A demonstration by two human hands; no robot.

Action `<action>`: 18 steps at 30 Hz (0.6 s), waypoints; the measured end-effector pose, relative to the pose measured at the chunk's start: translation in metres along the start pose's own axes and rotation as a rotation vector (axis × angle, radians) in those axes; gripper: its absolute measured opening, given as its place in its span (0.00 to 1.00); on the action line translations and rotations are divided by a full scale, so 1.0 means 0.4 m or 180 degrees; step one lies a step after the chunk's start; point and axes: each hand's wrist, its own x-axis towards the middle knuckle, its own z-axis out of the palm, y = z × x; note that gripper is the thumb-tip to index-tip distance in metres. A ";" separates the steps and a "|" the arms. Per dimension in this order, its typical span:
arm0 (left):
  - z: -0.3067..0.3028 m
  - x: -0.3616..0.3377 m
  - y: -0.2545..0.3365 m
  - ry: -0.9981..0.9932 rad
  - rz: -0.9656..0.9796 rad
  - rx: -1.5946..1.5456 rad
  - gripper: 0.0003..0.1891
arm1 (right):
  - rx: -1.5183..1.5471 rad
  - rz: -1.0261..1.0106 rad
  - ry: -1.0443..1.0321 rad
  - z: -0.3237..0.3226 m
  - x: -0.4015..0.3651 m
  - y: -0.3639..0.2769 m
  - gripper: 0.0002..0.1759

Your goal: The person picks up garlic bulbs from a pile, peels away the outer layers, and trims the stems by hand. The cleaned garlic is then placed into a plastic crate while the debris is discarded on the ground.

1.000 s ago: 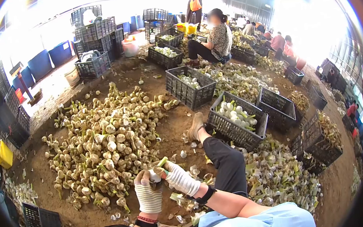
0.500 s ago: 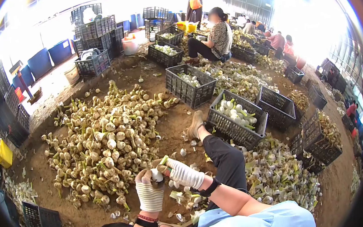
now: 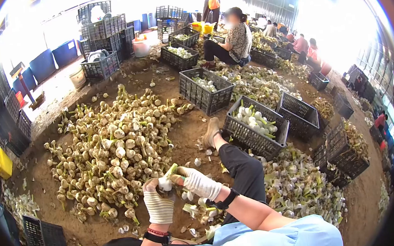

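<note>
A white garlic bulb point(image 3: 165, 184) with a green stem pointing up and right sits between my gloved hands, above the ground. My left hand point(image 3: 159, 204), in a striped knit glove, is closed around the bulb from the left and below. My right hand point(image 3: 198, 183), gloved too, has its fingers curled against the bulb's right side near the stem. Whether a small tool is also in those right fingers is hidden. Just beyond my hands lies a large heap of unpeeled garlic point(image 3: 116, 152) with brownish skins and cut stems.
By my outstretched leg stands a black crate point(image 3: 258, 139) with white bulbs; another crate point(image 3: 206, 97) is behind it. Peelings point(image 3: 299, 184) cover the ground to my right. A seated person point(image 3: 236, 39) works farther off. Black crates point(image 3: 44, 241) lie at lower left.
The bulb has turned so its green stem now shows upright above it. My right hand has shifted slightly from over the bulb to its right side; my left hand still holds it.
</note>
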 end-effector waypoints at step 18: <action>-0.087 0.009 0.000 -0.1316 -0.2677 -0.3891 0.27 | 0.1318 0.0097 -0.0459 -0.035 -0.032 0.071 0.19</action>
